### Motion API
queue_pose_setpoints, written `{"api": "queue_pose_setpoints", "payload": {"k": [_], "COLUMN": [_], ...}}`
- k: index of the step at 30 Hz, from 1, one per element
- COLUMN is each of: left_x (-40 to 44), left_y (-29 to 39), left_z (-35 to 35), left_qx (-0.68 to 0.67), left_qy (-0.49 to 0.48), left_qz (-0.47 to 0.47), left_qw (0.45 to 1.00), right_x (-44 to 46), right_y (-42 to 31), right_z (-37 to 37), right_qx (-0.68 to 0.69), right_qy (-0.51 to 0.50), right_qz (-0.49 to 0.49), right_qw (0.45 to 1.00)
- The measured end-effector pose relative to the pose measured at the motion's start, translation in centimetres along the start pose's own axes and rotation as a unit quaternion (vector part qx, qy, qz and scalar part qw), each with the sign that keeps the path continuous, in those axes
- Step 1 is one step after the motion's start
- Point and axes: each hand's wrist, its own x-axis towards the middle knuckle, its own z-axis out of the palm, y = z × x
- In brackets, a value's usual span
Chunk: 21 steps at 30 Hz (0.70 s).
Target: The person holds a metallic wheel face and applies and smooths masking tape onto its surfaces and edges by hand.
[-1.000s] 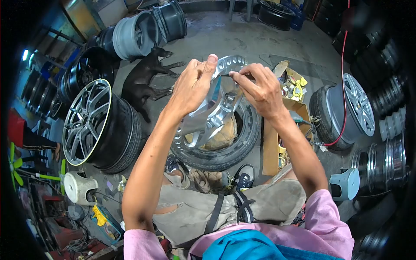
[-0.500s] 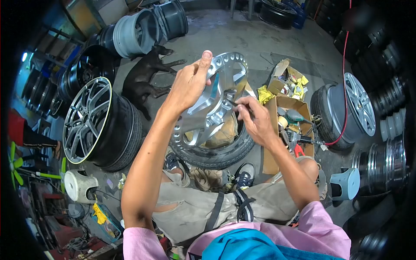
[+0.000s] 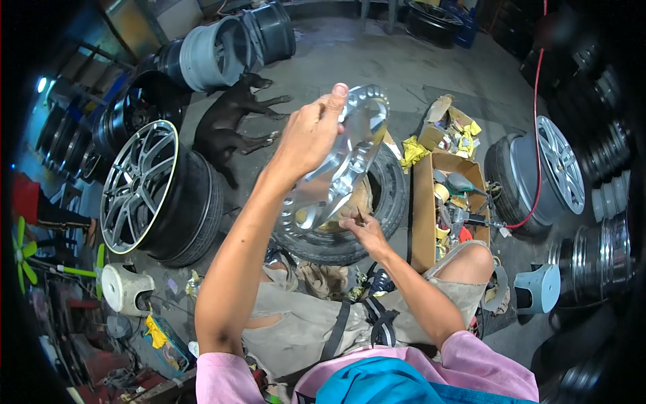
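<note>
Clamping the wheel face (image 3: 350,159), probably stiff, hefty, slick, at its upper rim (image 3: 378,99), likely the surest hold, with left grip (image 3: 311,138) above the tyre (image 3: 389,195); pinching a thin dark piece (image 3: 361,216) in right grip (image 3: 367,236)!

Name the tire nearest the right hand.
The central tire overlapped by the right hand; left tire and right tire, with spoked wheels, sit farther off.

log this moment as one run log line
left hand: gripping silver wheel piece, tilted | right hand: pinching small dark item, identity unclear | below: tire on floor | right side: cardboard box
</note>
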Motion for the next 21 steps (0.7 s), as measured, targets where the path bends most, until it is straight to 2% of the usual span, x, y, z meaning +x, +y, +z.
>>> {"api": "queue_pose_setpoints", "payload": {"k": [2, 4, 6, 8, 9, 10, 11, 13, 16, 18, 19, 21], "left_x": [-1.7, -4.6, -8.7, -10.7, -11.4, -12.1, -12.2, -12.3, -11.5, -10.5, -9.8, -8.2], "left_y": [-0.5, -2.2, -1.3, -3.3, -3.6, -4.8, -6.0, -6.2, -4.9, -2.9, -3.0, -2.6], "left_z": [-0.4, -1.4, -2.4, -2.3, -2.6, -2.1, -1.8, -1.5, -1.3, -1.2, -1.0, -1.6], "left_qx": [-0.020, 0.157, 0.098, 0.082, 0.048, 0.071, 0.063, 0.052, 0.027, -0.070, -0.079, -0.084], "left_qy": [0.024, 0.069, -0.007, 0.000, -0.019, 0.007, 0.012, 0.027, 0.000, -0.007, 0.011, 0.001], "left_qz": [0.002, 0.150, -0.022, -0.062, -0.097, -0.077, -0.065, -0.052, -0.058, -0.102, -0.075, -0.076], "left_qw": [1.000, 0.974, 0.995, 0.995, 0.994, 0.994, 0.996, 0.997, 0.998, 0.992, 0.994, 0.993], "right_x": [0.2, 1.7, 2.3, 1.8, 1.7, 1.6, 1.5, 0.7, -0.6, -0.5, -0.9, -1.6], "right_y": [0.0, 1.1, 1.3, 1.1, 1.3, 1.0, 0.6, 0.2, -2.2, -0.8, -1.2, -2.8], "right_z": [1.5, 2.0, 2.3, 3.0, 3.1, 3.6, 4.2, 4.4, 3.9, 3.1, 2.7, 2.9], "right_qx": [0.098, 0.153, 0.165, 0.209, 0.180, 0.150, 0.149, 0.168, 0.183, 0.184, 0.219, 0.229], "right_qy": [-0.024, -0.034, -0.046, -0.057, -0.081, -0.104, -0.066, -0.071, -0.075, -0.118, -0.158, -0.191], "right_qz": [0.014, 0.061, 0.089, 0.096, 0.102, 0.107, 0.139, 0.134, 0.140, 0.177, 0.168, 0.171], "right_qw": [0.995, 0.986, 0.981, 0.972, 0.975, 0.977, 0.977, 0.974, 0.970, 0.960, 0.948, 0.939]}}
